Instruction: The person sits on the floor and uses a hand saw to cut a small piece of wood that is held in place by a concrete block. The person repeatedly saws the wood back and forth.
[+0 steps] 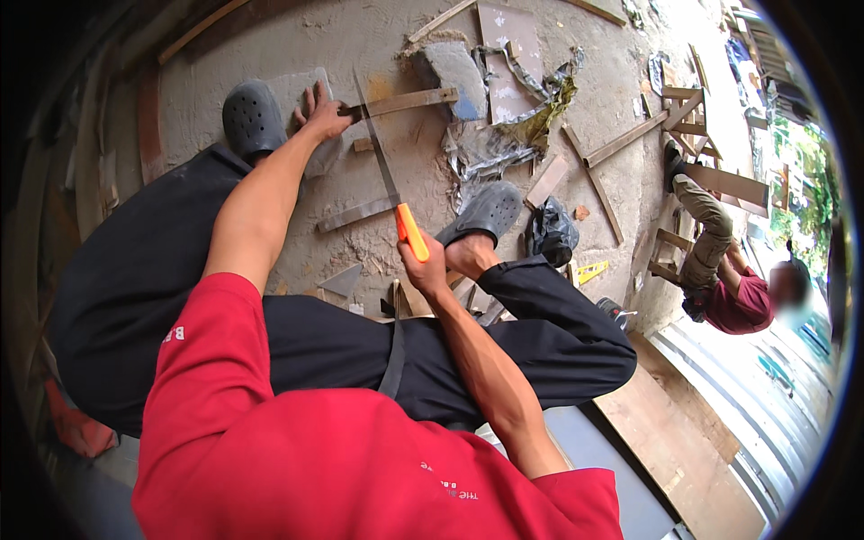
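I see the right hand (423,267) wrapped tightly around an orange-handled saw (411,232), the left hand (321,117) splayed, touching a wooden strip (409,103).

Daylight strong from right | glare on metal sheets (760,387), foliage (810,166) washed out | ground (369,40) evenly lit, soft shadows | left edge dim | fisheye bending, black rim | co-worker's head (790,286) blurred

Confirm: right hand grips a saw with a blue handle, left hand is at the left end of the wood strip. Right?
One fix: the handle is orange, not blue, per the head view. The right hand grips the saw; the left hand is at the wood strip's left end.
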A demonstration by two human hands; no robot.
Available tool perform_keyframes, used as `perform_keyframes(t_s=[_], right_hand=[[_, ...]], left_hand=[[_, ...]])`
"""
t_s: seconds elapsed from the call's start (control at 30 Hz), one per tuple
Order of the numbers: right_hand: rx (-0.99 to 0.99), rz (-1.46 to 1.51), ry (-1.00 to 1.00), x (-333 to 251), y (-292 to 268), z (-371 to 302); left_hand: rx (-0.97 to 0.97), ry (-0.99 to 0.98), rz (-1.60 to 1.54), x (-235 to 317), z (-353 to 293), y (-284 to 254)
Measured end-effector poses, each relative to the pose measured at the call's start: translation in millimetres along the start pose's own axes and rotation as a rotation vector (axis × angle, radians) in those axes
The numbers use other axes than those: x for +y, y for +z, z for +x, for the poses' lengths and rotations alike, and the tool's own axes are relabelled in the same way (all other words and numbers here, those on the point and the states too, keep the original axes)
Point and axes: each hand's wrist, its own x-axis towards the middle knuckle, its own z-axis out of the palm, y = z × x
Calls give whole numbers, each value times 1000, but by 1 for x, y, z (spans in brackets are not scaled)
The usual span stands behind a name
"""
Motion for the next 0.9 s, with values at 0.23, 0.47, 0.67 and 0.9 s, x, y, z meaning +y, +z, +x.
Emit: perform_keyframes(t_s=[0.23, 0.47, 0.67, 0.9], right_hand=[[97, 177, 103, -116, -49, 4], [190, 224, 47, -186, -97, 1], [275, 296, 13, -135, -115, 20], [224, 397, 35, -120, -107, 66]], left_hand=[[314, 133, -97, -14, -13, 8], [588, 271, 83, -13, -56, 4], [535, 397, 30, 7, -31, -7], [425, 406, 40, 36, 5, -1]])
